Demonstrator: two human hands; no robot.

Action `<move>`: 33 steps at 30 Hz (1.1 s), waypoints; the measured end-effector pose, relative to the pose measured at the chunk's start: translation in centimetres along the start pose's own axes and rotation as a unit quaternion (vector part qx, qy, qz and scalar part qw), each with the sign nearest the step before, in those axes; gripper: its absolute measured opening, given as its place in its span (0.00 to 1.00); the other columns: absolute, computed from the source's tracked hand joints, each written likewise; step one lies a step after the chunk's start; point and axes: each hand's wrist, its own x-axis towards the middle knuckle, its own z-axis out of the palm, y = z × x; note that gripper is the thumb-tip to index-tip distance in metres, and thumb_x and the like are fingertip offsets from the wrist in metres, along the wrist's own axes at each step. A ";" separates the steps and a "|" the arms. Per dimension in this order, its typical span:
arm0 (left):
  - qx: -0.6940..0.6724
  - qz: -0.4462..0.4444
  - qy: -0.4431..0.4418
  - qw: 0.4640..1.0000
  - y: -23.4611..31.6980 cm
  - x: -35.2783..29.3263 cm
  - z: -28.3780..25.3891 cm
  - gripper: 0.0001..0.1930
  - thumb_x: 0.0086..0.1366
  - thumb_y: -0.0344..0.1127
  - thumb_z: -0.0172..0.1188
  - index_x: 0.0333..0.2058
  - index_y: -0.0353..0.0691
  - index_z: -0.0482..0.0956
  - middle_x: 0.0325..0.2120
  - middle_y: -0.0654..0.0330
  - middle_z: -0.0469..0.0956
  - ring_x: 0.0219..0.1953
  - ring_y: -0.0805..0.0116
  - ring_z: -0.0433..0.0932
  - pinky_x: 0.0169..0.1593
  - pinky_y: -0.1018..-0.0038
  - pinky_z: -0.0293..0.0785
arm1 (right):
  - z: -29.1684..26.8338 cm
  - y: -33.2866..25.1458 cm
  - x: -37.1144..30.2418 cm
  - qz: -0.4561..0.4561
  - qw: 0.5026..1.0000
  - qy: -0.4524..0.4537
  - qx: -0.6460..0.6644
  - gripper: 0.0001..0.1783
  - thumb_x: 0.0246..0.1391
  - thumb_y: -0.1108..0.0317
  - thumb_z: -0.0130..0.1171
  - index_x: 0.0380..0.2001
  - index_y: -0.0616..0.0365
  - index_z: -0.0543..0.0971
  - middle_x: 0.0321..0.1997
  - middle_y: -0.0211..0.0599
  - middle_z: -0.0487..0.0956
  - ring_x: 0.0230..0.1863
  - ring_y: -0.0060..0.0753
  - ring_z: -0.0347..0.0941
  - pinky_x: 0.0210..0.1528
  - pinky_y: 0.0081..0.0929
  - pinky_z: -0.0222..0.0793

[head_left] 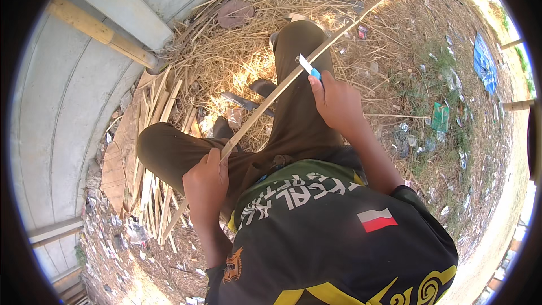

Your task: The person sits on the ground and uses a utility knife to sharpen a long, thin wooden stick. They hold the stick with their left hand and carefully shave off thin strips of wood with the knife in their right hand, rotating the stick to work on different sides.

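A long, pale bamboo strip (265,105) runs slantwise across my lap, from beside my left hip up past my right knee. My left hand (204,183) is closed around its lower part, near my left thigh. In my right hand (339,101) is a knife (314,72) with a light blue handle and a short, pale blade. The blade lies against or just above the strip over my right thigh; I cannot tell whether it touches. Beyond my right knee the strip's far end points out over the straw.
Bamboo strips (151,200) lie heaped beside my left leg. A dark serrated blade (240,100) rests between my legs near my feet. Shavings and straw (226,51) cover the ground ahead. A concrete wall (62,101) with a bamboo pole (101,34) stands left. Litter lies right, including a blue plastic sheet (485,63).
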 end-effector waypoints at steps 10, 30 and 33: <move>0.093 -0.026 0.022 0.995 -3.6 -4.8 -3.4 0.21 0.68 0.48 0.66 0.25 0.41 0.70 0.16 0.57 0.72 0.16 0.54 0.73 0.21 0.62 0.65 | 0.5 0.0 0.1 0.028 0.999 0.030 0.011 0.26 0.74 0.45 0.47 0.28 0.55 0.72 0.15 0.45 0.76 0.17 0.56 0.76 0.20 0.51 0.69; 0.179 -0.073 0.059 0.979 -11.3 -10.8 -7.5 0.28 0.63 0.60 0.64 0.22 0.39 0.69 0.13 0.59 0.64 0.14 0.61 0.61 0.21 0.65 0.55 | -0.4 -1.4 0.1 0.096 0.994 -0.042 0.016 0.25 0.76 0.47 0.44 0.31 0.56 0.72 0.21 0.50 0.78 0.24 0.63 0.76 0.27 0.57 0.69; 0.171 -0.061 0.054 0.982 -11.8 -10.0 -7.2 0.27 0.63 0.58 0.66 0.23 0.39 0.70 0.13 0.58 0.65 0.14 0.60 0.61 0.21 0.65 0.56 | 0.2 -0.7 -0.1 0.073 0.997 0.003 0.009 0.26 0.74 0.45 0.47 0.30 0.56 0.73 0.17 0.49 0.77 0.21 0.60 0.77 0.24 0.55 0.71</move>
